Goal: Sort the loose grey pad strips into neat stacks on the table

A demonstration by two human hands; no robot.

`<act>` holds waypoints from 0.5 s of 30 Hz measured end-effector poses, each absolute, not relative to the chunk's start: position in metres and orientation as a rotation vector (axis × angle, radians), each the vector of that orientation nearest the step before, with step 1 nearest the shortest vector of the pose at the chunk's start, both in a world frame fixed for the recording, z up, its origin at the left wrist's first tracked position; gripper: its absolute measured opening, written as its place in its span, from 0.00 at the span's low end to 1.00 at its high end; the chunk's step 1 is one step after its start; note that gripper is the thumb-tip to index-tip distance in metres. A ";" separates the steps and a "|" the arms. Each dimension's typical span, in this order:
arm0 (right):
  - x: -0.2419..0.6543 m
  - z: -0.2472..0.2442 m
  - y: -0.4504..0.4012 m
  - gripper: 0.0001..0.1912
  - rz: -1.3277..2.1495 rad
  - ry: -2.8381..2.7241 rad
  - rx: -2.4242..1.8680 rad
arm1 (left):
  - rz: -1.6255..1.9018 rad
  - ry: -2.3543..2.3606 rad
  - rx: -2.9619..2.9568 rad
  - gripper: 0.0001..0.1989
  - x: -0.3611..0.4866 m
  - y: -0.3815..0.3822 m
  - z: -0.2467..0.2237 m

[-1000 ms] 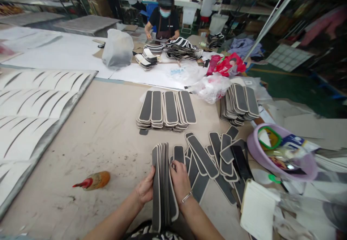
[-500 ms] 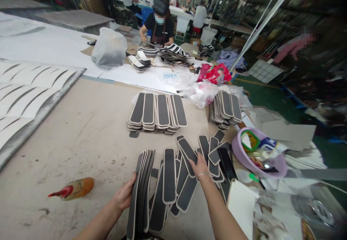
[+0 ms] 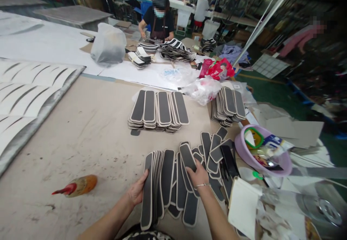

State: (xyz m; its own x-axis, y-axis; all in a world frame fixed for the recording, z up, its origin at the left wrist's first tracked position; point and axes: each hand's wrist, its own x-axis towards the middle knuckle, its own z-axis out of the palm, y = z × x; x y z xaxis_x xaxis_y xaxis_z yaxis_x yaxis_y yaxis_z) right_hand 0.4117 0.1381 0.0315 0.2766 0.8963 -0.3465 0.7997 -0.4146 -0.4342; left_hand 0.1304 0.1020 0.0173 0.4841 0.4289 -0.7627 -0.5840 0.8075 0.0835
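Observation:
My left hand is closed round the left side of a stack of dark grey strips with pale edges and rounded ends, standing on edge and fanned slightly. In my right hand is a single grey strip, gripped by its right side with the thumb on top. Loose strips of the same kind lie overlapping beneath and between my hands. More of them are scattered to the right of my right hand.
Neat strip piles stand farther back, another pile to their right. A purple basin holds packets. An orange bottle with a red nozzle lies at left. Plastic bags and a co-worker are across the table.
My left hand and its stack have shifted right and away from me, closer to the loose strips. My right hand has drawn its strip slightly towards me.

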 end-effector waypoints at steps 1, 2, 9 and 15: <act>0.418 0.034 0.127 0.29 0.838 -1.537 -2.371 | 0.620 0.863 -0.198 0.26 0.130 0.102 0.017; 0.425 0.035 0.116 0.27 0.856 -1.482 -2.377 | 0.619 0.860 -0.200 0.26 0.130 0.103 0.017; 0.437 0.014 0.055 0.21 0.814 -1.221 -2.482 | 0.596 0.927 -0.170 0.27 0.135 0.107 0.012; 0.399 -0.004 0.070 0.30 0.811 -1.154 -2.454 | 0.621 0.949 -0.135 0.26 0.147 0.107 0.010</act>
